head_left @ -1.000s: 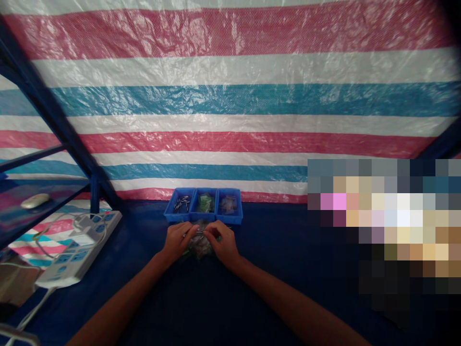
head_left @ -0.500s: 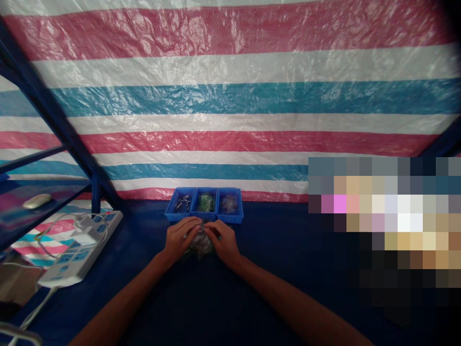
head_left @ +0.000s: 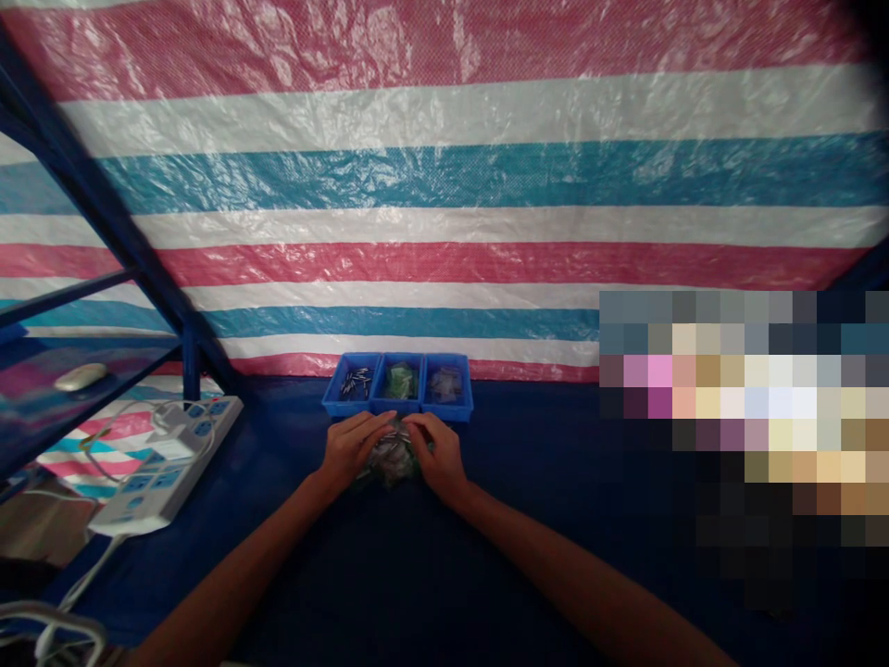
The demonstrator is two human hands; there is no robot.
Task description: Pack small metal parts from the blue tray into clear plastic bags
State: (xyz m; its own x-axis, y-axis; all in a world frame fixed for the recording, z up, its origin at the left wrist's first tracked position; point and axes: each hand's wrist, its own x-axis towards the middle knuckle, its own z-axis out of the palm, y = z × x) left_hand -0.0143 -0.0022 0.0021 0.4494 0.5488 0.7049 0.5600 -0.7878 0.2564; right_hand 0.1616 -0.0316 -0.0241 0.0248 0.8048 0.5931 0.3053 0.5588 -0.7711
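Between my two hands sits a crumpled, see-through plastic bag (head_left: 394,463), with shiny metal bits and some green showing in or on it. My left hand (head_left: 351,443) is curled over the bag's left side, thumb and fingertips closed near its top. My right hand (head_left: 437,452) is bent in from the other side, fingertips pressed at the top edge. What exactly the fingertips pinch is too small to tell. Just beyond stands a blue three-part tray (head_left: 419,408), holding slim metal pins (head_left: 356,382), green packets (head_left: 401,381) and clear packets (head_left: 445,383).
A white power strip (head_left: 149,496) with cables lies on the left of the dark blue table (head_left: 542,482). Past it, a pale computer mouse (head_left: 81,377) rests on a shelf. A striped plastic sheet (head_left: 417,176) hangs behind. The right side is pixelated.
The view has shifted slightly, so the scene sits a little higher. Both hands stay at the bag, with their fingers slightly rearranged around its top.
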